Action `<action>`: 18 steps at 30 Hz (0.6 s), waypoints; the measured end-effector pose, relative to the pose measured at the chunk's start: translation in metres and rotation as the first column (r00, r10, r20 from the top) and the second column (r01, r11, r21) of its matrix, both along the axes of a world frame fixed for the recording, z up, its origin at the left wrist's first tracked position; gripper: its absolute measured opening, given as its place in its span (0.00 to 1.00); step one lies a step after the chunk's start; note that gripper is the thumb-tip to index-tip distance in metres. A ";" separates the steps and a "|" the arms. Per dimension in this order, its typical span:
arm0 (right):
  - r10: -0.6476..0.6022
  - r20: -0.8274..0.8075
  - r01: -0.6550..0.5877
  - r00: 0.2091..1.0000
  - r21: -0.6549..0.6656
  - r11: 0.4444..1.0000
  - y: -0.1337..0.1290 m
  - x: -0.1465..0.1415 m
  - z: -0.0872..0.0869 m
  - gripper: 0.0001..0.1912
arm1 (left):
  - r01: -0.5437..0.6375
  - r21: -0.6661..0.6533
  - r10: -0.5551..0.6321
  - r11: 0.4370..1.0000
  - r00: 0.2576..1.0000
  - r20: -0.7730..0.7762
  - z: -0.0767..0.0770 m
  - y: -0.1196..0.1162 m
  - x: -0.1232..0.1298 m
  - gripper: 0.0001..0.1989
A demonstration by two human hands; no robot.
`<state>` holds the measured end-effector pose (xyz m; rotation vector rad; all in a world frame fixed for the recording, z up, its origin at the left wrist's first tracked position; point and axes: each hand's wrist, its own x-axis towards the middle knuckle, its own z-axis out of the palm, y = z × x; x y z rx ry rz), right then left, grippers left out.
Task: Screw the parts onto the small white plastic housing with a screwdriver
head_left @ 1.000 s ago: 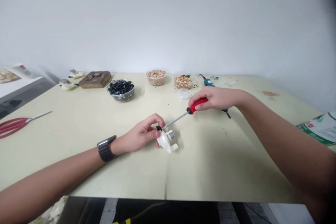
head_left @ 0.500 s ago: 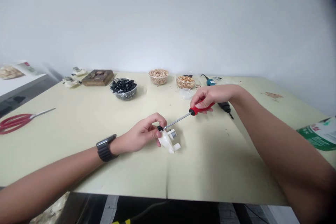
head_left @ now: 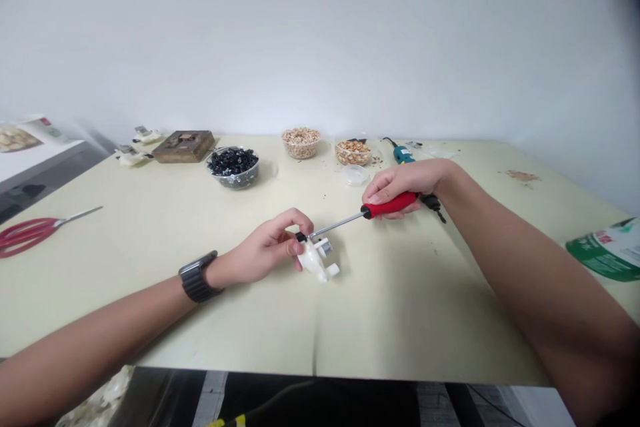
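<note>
Gripping a red screwdriver (head_left: 373, 211), the right hand (head_left: 400, 183) sets its tip on the white part (head_left: 315, 260), which the left hand (head_left: 267, 253) pinches on the table (head_left: 150, 233), just beside its fingertips.

Screwdriver (head_left: 373, 212) is showing off a glossy red plastic handle and a shiny bare-metal shaft. The little white part (head_left: 315, 263) is looking like smooth plastic. Table (head_left: 400, 307) is wearing a matt pale-green top, watch band (head_left: 195, 277) is reading as dark and matt.
</note>
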<state>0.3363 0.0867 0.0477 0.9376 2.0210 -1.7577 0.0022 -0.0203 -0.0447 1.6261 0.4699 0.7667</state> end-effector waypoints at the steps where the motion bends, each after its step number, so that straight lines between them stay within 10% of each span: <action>1: -0.005 -0.004 0.005 1.000 0.028 1.000 0.000 0.001 -0.001 0.25 | 0.002 0.000 -0.002 1.000 1.000 0.010 0.000 0.001 0.000 0.10; 18: -0.068 0.025 0.060 0.997 0.251 0.966 -0.007 0.001 0.013 0.25 | 0.043 -0.114 -0.037 0.993 0.998 0.054 -0.009 -0.001 0.004 0.13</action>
